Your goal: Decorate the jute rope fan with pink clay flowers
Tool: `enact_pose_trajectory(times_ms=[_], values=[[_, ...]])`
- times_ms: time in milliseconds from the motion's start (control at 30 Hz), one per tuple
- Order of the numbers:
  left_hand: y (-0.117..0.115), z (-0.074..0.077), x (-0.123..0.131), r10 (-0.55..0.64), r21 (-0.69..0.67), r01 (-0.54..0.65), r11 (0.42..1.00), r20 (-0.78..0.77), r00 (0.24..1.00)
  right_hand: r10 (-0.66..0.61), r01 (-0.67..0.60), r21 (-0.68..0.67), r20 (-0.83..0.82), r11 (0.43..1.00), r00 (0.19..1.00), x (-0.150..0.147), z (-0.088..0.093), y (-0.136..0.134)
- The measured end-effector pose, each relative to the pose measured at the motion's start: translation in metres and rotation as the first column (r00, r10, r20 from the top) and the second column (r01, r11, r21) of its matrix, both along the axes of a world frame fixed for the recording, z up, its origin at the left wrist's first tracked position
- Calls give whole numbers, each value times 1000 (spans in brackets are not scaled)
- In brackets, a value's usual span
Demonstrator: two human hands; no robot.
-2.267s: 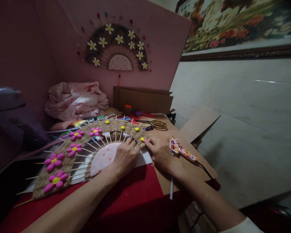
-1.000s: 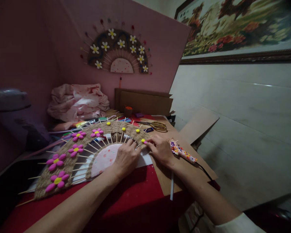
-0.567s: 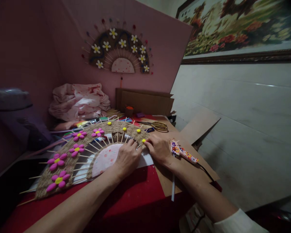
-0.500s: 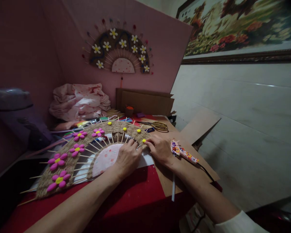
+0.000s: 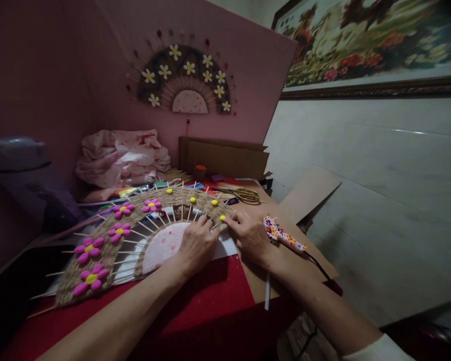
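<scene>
Rolled flatter now, the right hand (image 5: 251, 239) sets 1 fingertip beside the fan's (image 5: 180, 195) yellow dot (image 5: 222, 218) on the desk (image 5: 218, 296), where I'd press lightly, unable to tell whether it or the curled left hand (image 5: 198, 243) pinches anything.

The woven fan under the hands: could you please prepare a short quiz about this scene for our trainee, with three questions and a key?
1. How many pink flowers with yellow centres are on the woven fan?

2. True or false: the scissors lie apart from both hands.

3. The fingertips of the right hand are nearest to:
A. the heaped cloth
B. a yellow disc
C. the framed picture

Key: 1. five; 2. true; 3. B
</scene>
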State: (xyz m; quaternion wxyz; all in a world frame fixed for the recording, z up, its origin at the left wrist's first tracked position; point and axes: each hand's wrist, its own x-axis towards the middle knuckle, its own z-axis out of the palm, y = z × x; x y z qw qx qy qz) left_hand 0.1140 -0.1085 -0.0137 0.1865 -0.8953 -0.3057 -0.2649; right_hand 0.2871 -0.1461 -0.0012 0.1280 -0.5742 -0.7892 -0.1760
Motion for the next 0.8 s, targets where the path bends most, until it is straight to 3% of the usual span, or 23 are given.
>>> enact_pose_trajectory(times_ms=[100,300,533,800], values=[[0,0,0,1,-1,-1,1000,3,1000,-6,6,13,-42,1000,999,2,0,-4],[0,-2,0,1,6,-1,1000,-6,1000,39,-37,-39,49,999,998,-2,-1,-5],[-1,-1,-1,9,0,-9,1000,-7,1000,-3,4,12,-121,1000,993,6,0,-7],[-1,-1,-1,7,14,-7,1000,-4,1000,-24,20,-37,-98,999,995,3,-4,-9]])
